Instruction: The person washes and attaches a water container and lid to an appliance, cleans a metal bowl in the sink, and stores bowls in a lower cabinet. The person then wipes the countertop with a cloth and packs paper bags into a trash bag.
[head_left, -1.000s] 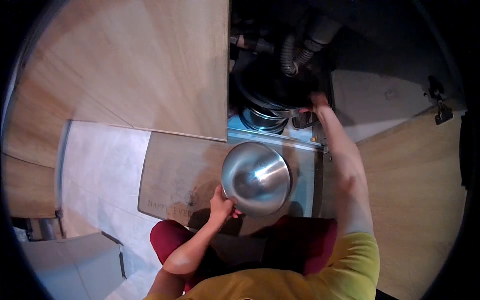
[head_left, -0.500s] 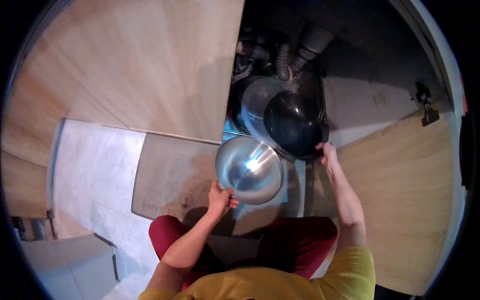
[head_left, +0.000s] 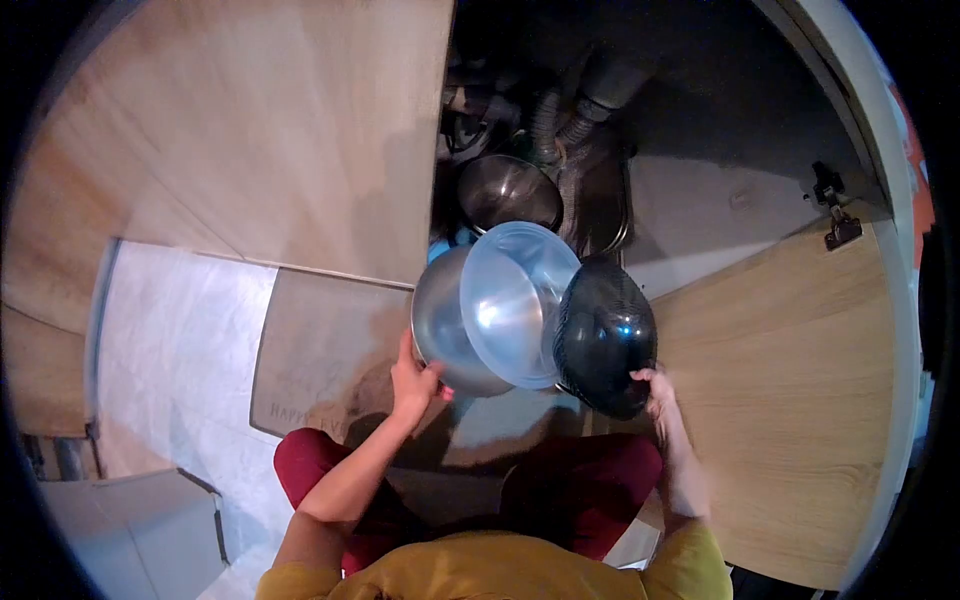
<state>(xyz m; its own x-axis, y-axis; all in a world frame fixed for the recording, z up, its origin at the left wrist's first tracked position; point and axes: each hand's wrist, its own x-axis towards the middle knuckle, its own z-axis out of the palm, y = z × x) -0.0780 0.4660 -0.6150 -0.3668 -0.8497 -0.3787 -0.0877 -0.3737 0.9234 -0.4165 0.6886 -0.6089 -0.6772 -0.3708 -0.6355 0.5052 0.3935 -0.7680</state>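
Note:
My left hand [head_left: 416, 384] grips the lower left rim of a wide steel bowl [head_left: 440, 325]. A translucent bluish plastic bowl [head_left: 520, 300] overlaps the steel bowl's right side, tilted. Right of it, my right hand [head_left: 652, 390] pinches the edge of a dark, perforated-looking bowl [head_left: 607, 335], which is tilted and overlaps the plastic bowl's right rim. Whether my right hand also supports the plastic bowl is hidden. All three are in front of the open cabinet.
Inside the cabinet a metal pot or bowl [head_left: 510, 194] stands beside a dark rack [head_left: 605, 195], below grey drain hoses [head_left: 545, 125]. Open wooden doors [head_left: 270, 130] flank it. A brown mat [head_left: 320, 350] lies on the floor; a grey box [head_left: 150, 525] is at lower left.
My right hand has drawn the dark bowl out of the cabinet toward me, and the plastic bowl has come out with it, over the steel bowl. The steel bowl has shifted slightly left.

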